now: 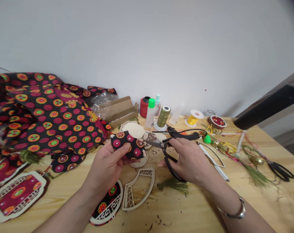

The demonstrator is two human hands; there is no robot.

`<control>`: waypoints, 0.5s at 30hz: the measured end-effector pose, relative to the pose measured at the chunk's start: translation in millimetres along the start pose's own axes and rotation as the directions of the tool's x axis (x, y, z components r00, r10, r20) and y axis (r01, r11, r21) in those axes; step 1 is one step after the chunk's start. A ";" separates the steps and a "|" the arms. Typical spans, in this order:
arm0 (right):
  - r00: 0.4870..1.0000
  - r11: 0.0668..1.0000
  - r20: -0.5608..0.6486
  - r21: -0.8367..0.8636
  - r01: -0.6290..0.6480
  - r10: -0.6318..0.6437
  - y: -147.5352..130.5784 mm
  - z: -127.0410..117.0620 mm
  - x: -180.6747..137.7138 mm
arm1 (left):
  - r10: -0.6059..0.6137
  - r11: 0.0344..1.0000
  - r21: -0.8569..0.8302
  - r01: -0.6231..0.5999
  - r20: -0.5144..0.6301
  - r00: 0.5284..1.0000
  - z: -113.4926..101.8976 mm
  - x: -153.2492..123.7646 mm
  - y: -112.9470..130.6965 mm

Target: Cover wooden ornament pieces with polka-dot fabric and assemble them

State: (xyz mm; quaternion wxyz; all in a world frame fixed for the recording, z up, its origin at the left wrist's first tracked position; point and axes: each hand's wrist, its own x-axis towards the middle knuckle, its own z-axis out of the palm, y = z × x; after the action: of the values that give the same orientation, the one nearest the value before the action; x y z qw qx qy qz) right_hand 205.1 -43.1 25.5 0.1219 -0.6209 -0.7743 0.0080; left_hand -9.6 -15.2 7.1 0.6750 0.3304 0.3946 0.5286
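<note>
At the table's [185, 210] middle, we note the left hand [108, 163] pinching the cloth [128, 145] and the right hand [189, 160] grasping the scissors [163, 145] near the cloth's right edge, where slack fabric or a slipping grip could cause a crooked cut or nicked fingers.

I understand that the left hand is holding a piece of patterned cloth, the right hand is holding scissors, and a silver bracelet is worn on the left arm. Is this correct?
Only the bracelet's side is wrong: the head view shows the silver bracelet on the right arm. The left hand does hold patterned cloth, and the right hand scissors.
</note>
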 end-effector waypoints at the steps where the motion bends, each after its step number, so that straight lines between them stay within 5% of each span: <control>1: 1.000 0.999 -0.010 -0.035 0.011 -0.011 0.9 1.4 -0.3 | 0.003 1.000 0.002 -0.003 -0.008 1.000 0.0 0.2 0.1; 15: 0.994 0.980 -0.022 -0.168 0.106 -0.111 7.5 7.9 -0.2 | -0.004 0.999 0.041 0.004 -0.011 1.000 0.3 -1.7 -2.7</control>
State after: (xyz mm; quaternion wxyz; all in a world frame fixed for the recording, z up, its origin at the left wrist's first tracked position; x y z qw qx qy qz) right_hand 210.8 -40.5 16.6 0.0820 -0.5859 -0.8029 -0.0731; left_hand -8.3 -17.4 5.2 0.6669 0.3406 0.4099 0.5209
